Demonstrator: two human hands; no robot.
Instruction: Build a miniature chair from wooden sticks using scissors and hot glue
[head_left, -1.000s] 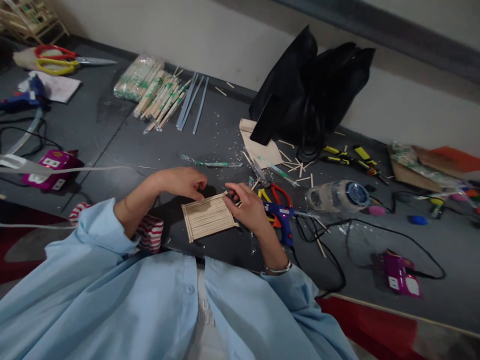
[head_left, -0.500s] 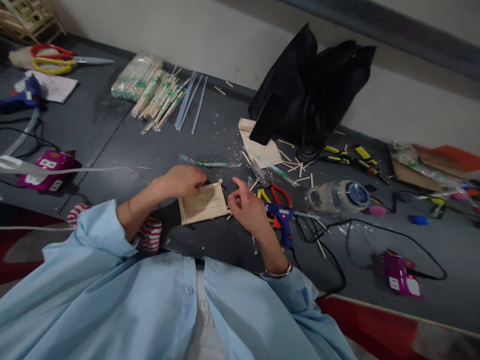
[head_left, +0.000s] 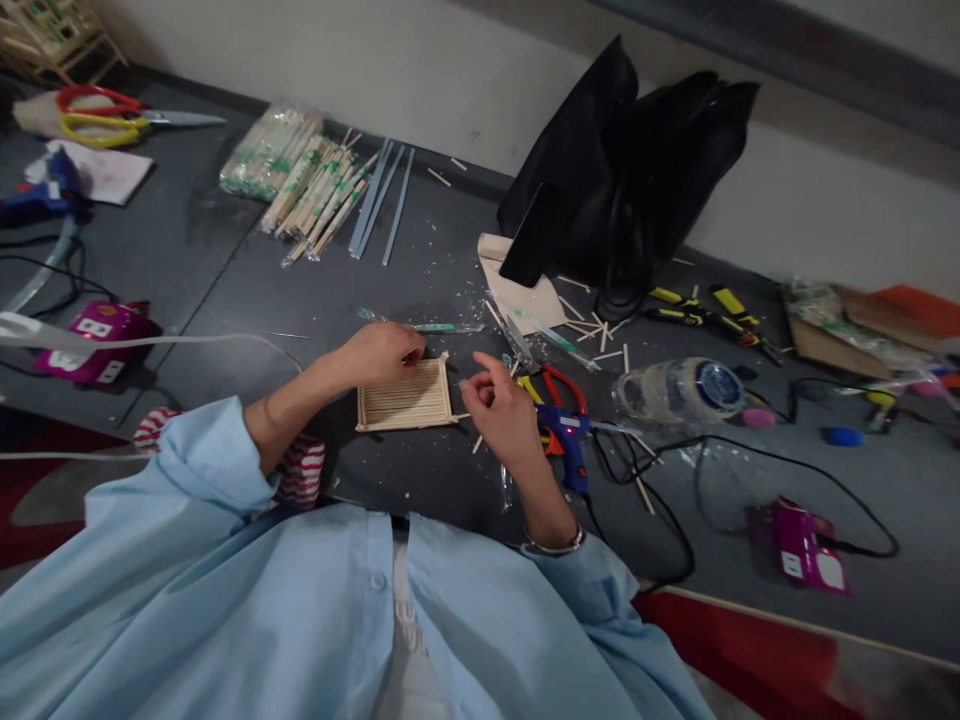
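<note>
In front of my body, a small rectangular panel of pale wooden sticks (head_left: 405, 402), with a raised stick rim, lies on the dark table. My left hand (head_left: 382, 352) is closed on its far left edge, the fingertips partly hidden behind the hand. Just right of the panel hovers my right hand (head_left: 501, 410), apart from it, index finger stretched and the other fingers loosely bent, with nothing visible in them. Beside my right hand lie a blue glue gun (head_left: 566, 440) and red-and-yellow handled scissors (head_left: 562, 388), partly covered.
Wrapped chopstick bundles (head_left: 315, 200) and grey strips (head_left: 382, 200) lie at the back left. A black bag (head_left: 630, 180) stands at the back, with cut stick pieces before it. A plastic bottle (head_left: 675, 390), cables, pliers (head_left: 697, 315) and a purple power box (head_left: 806, 550) are right.
The panel's near edge has shifted slightly away from my body and its tilt has changed, my left hand still on it. My right hand has drawn slightly to the right.
</note>
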